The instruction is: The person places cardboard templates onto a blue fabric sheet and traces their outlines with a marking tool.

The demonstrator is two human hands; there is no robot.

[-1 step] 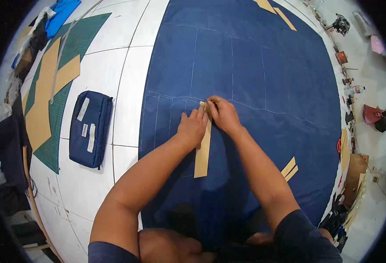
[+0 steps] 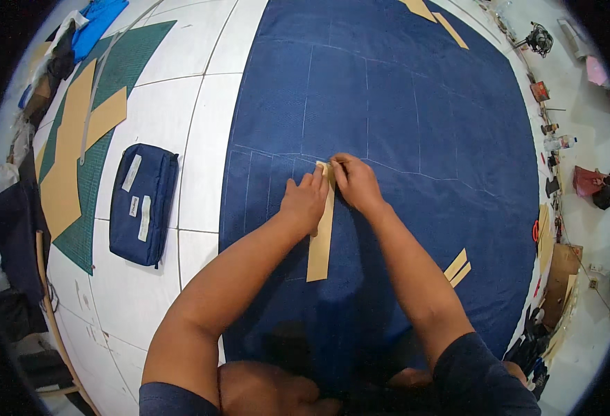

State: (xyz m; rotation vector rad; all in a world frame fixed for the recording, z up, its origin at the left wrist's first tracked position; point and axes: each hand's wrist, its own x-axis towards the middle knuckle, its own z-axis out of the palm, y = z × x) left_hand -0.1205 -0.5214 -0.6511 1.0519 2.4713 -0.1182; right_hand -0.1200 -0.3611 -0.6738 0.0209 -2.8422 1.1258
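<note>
A wide sheet of dark blue fabric [image 2: 388,104] lies spread before me, marked with thin pale lines. On it rests a narrow tan card strip [image 2: 320,253], running toward me from one of those lines. My left hand [image 2: 303,206] lies over the strip's left edge, fingers stretched out and pressing near its far end. Close by, at the strip's far right corner, my right hand [image 2: 355,183] is closed in a pinch with its fingertips down at the fabric. Whatever it pinches is too small and hidden to name.
Left of the fabric, a navy zip pouch [image 2: 143,204] sits on white tiles. Beyond it, card pattern pieces [image 2: 66,173] and a metal ruler [image 2: 89,114] lie on a green cutting mat [image 2: 100,156]. Two short card strips [image 2: 457,267] lie right of my forearm. Red-handled scissors [image 2: 535,230] lie past the right edge.
My right hand has shifted very slightly at the strip's far end. My left hand and the strip stay in place.
</note>
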